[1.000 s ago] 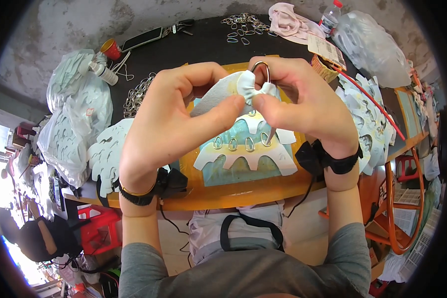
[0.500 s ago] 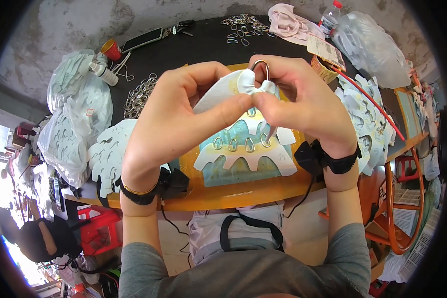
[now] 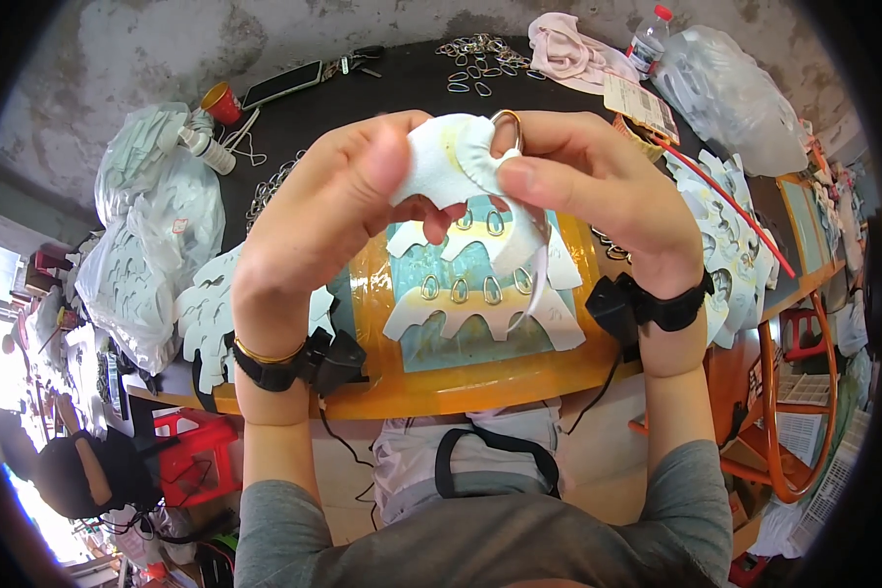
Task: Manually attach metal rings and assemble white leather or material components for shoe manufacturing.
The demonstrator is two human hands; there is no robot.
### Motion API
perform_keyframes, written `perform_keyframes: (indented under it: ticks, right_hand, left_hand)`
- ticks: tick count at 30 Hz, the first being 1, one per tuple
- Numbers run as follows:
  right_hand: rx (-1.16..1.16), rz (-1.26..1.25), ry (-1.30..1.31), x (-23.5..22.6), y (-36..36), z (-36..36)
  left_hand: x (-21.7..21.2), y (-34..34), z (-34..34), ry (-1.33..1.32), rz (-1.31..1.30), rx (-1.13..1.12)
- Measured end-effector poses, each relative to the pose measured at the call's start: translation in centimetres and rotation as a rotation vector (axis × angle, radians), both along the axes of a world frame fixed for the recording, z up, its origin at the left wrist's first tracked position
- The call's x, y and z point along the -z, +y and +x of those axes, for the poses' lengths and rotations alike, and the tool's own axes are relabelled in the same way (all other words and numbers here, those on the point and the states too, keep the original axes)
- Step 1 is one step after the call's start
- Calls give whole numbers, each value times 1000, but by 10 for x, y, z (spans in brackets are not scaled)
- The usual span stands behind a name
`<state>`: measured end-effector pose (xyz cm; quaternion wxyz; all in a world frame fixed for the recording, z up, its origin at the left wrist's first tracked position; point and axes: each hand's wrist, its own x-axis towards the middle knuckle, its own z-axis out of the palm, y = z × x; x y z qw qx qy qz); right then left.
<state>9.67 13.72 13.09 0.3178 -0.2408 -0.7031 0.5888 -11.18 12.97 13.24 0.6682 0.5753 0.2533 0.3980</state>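
Above the work board, both hands hold a white scalloped cut piece (image 3: 446,157) with a yellowish, glue-like stain. My left hand (image 3: 328,201) grips its left end, the thumb slightly blurred and the fingers partly hidden behind. My right hand (image 3: 612,191) pinches the piece's right part between thumb and fingers, beside a metal oval ring (image 3: 506,118) at its upper edge. A narrow strip of the piece curls down below the right thumb. Under the hands, more scalloped pieces (image 3: 544,330) lie in rows, with metal rings (image 3: 492,290) standing along their stained edges.
The pieces lie on an amber-edged board (image 3: 441,392). Piles of cut pieces flank it, left (image 3: 206,314) and right (image 3: 720,240). Loose metal rings (image 3: 480,64), a phone (image 3: 282,85), a pink cloth (image 3: 573,49), a bottle (image 3: 649,41) and a red stick (image 3: 735,209) lie farther out.
The left thumb has moved left, away from the right thumb, and the held piece has turned to show more of its stained face. A strip now hangs below it.
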Motion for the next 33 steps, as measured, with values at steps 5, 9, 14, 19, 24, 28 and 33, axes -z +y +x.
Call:
perform_keyframes:
  ticks: [5,9,14,19,24,28,33]
  right_hand:
    - [121,108,-84,4,-5,-4]
    - [120,140,-123,3,-3,-3]
    - [131,156,30,-2,-8,-14]
    - [165,80,144,17,11,-13]
    - [56,-15,12,9,7,-7]
    - [93,-73,-11,-2,-5,-13]
    - [209,226,-66,11,0,-16]
  left_hand:
    - [-1,0,2,299,222,-140]
    - [2,1,1,303,230,-99]
    - [12,6,3,-168,-104,99]
    - [11,11,7,-141,-83,-36]
    - [9,9,3,-84,-25,-1]
    - [10,12,1,-92,-30,-7]
    - [9,9,-2,114,132,-137]
